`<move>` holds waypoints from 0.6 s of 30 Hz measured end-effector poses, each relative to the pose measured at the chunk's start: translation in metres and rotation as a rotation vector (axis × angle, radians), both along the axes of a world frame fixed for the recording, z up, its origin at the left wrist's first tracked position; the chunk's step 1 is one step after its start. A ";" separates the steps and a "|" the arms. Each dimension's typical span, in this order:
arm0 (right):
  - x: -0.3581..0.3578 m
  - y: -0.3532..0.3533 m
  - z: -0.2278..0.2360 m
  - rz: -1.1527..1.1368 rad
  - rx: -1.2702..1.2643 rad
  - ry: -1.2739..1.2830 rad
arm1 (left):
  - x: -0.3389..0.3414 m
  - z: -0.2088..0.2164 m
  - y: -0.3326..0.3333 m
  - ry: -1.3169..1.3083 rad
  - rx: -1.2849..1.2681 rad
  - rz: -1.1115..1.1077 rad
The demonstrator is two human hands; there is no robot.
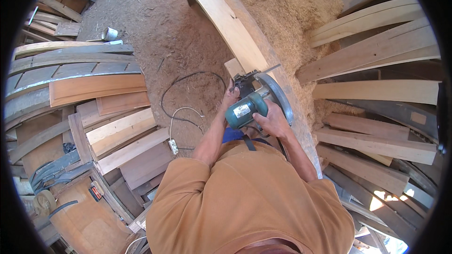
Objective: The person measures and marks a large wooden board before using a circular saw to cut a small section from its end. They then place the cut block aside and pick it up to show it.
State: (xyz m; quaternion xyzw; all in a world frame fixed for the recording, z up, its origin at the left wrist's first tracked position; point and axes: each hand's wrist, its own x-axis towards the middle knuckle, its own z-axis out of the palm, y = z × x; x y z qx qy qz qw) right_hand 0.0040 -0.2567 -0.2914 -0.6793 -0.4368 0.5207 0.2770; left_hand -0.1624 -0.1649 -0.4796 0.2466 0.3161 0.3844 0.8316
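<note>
My right hand (274, 118) is wrapped around the rear handle of a green circular saw (242, 113) with a grey metal blade guard. At the saw's left side, my left hand (229, 96) grips the edge of its dark base plate, some fingers hidden beneath. The saw sits at the near end of a long pale wooden board (230, 19), which runs away from me along a worn workbench (263, 35). A short pale wood piece (233, 67) shows beside the base plate. Whether the blade is turning cannot be told.
A black cable (162, 101) loops over the dirt floor, near a white socket strip (173, 146). Stacked planks (122, 131) crowd the left, and more boards (372, 94) lie to the right. Sawdust (301, 0) is heaped beyond the bench. A white cup-like container (109, 34) lies at far left.
</note>
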 end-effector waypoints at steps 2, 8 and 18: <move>-0.003 0.003 -0.010 0.003 0.028 -0.008 | -0.007 -0.036 0.001 0.028 -0.017 0.045; -0.003 0.014 -0.007 0.016 0.011 0.036 | -0.012 -0.064 0.012 0.043 -0.017 0.050; -0.004 0.032 -0.008 0.021 0.041 0.029 | -0.011 -0.047 0.032 0.036 0.001 0.064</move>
